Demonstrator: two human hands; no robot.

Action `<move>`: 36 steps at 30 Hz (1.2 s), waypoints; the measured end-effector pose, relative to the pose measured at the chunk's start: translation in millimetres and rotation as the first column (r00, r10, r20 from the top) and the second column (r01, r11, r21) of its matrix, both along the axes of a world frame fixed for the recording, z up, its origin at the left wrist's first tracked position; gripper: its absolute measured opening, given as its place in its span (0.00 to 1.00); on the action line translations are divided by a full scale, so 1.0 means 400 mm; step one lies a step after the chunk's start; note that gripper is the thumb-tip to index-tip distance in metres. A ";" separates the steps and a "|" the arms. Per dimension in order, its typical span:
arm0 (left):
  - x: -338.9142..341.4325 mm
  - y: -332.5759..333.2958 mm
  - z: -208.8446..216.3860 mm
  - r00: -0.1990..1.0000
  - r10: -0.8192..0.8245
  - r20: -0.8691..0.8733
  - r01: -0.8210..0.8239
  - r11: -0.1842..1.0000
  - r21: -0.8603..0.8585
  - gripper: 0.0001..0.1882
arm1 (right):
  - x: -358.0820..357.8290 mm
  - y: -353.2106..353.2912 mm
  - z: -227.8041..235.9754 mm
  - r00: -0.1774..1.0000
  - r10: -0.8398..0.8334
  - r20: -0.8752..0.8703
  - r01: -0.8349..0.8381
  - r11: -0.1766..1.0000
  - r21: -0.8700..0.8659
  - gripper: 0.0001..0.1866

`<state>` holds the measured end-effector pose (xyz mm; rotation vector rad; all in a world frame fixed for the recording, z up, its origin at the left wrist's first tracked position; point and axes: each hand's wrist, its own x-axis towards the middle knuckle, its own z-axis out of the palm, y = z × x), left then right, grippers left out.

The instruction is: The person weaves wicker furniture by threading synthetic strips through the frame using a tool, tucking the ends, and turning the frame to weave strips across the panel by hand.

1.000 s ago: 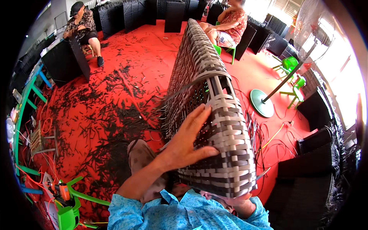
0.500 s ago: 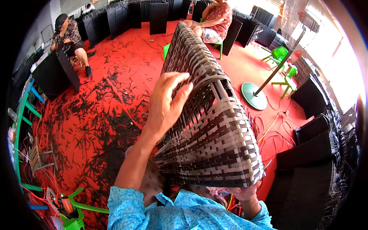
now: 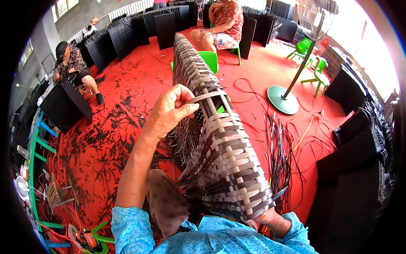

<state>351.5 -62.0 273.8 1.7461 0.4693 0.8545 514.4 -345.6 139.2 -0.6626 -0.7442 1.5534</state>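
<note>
Red floor all round, littered with dark offcuts of weaving strip, and over on the far left a person sits bent over a black woven panel. Coming across: the left hand is up on the top edge of a big woven panel, the one standing on edge in front of the worker and running away from them. The fingers are curled shut, pinching one pale flat strip where it crosses the rim. That strip looks thin, springy and smooth, so I'd say it wants a firm pinch close to the weave or it will slide. The panel itself seems stiff across its frame and light for its size, best held at the rim. Behind it, a second person sits on a green chair. Down at the near end, the right hand is tucked under the panel's bottom corner; whether that grip is closed I cannot tell. Further right, loose dark strips trail on the floor, then a fan stand and stacked black panels.
</note>
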 end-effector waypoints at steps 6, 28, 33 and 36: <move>0.024 0.029 0.005 0.995 0.045 -0.092 -0.031 0.989 0.145 0.07 | 0.054 0.019 0.009 0.987 0.150 0.066 -0.149 0.989 -0.009 0.44; 0.006 0.020 -0.093 0.979 0.174 -0.109 -0.153 0.971 0.181 0.15 | 0.188 0.146 -0.003 0.746 0.661 0.075 -0.666 0.741 0.091 0.27; 0.031 0.001 -0.164 0.977 0.166 0.131 -0.182 0.976 0.120 0.11 | 0.162 0.156 -0.026 0.913 -0.079 0.401 0.127 0.987 -0.094 0.20; 0.023 0.007 -0.186 0.971 0.171 0.166 -0.187 0.979 0.083 0.09 | 0.170 0.190 -0.089 0.903 -0.221 0.369 0.275 0.956 -0.099 0.20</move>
